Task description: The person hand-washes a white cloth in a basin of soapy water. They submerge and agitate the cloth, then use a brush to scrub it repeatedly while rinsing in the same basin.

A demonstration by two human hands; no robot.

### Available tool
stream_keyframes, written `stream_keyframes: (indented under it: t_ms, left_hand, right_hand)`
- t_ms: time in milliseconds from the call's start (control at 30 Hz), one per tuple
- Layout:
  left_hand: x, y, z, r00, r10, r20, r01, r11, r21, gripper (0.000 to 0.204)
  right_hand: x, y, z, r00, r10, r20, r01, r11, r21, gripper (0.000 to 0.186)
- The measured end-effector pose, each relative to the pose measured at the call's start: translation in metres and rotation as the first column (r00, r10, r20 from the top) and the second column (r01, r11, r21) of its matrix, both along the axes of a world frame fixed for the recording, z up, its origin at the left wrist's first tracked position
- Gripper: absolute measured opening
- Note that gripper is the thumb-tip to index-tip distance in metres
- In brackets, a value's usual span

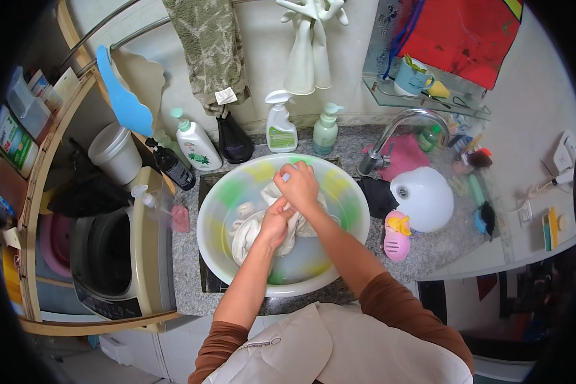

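A large oval plastic basin (214, 211), whitish with green and yellow patches, stands over the sink with some water in it. Bunched cream-white cloth (244, 240) lies in it, wet and folded. My left hand (276, 224) is closed on a fold of this cloth near the basin's middle. Just beyond it, my right hand (299, 185) is closed around a small pale-blue piece (285, 177), held against the cloth. Fingers hide most of that piece, so its kind does not show. My two wrists nearly cross above the basin.
Spray bottle (280, 125), pump bottles (326, 131) and a dark bottle (173, 168) line the wall side. The faucet (390, 137) curves in at the right, near a white round bowl (429, 198) and a pink brush (396, 240). A washing machine (105, 262) stands left.
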State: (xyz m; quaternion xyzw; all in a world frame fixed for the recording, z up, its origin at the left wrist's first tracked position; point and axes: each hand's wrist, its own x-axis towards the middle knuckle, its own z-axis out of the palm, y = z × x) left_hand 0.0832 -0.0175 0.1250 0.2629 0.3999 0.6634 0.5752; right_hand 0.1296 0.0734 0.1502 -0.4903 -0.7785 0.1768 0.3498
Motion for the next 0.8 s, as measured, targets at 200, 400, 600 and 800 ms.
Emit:
stream_keyframes:
  t_ms: [200, 400, 600, 800]
  left_hand:
    - [-0.008, 0.005, -0.008, 0.998, 0.000, 0.056, 0.007, 0.993, -0.116, 0.036]
    - [-0.005, 0.002, 0.000, 0.996, -0.055, -0.069, 0.053, 0.998, -0.025, 0.036]
    - [-0.005, 0.000, -0.004, 0.989, -0.056, -0.136, 0.043, 0.995, -0.095, 0.038]
    - [-0.004, -0.002, 0.004, 0.990, -0.051, -0.129, 0.046, 0.998, -0.041, 0.047]
  right_hand:
    - [0.015, -0.023, -0.007, 0.949, 0.278, -0.149, -0.220, 0.922, 0.317, 0.009]
    - [0.008, -0.007, 0.000, 0.999, 0.020, -0.030, -0.018, 0.999, 0.046, 0.010]
    - [0.019, -0.016, 0.004, 0.997, 0.078, -0.017, -0.077, 0.996, 0.051, 0.013]
    - [0.021, -0.016, 0.004, 0.993, 0.097, -0.070, -0.098, 0.995, -0.012, 0.019]
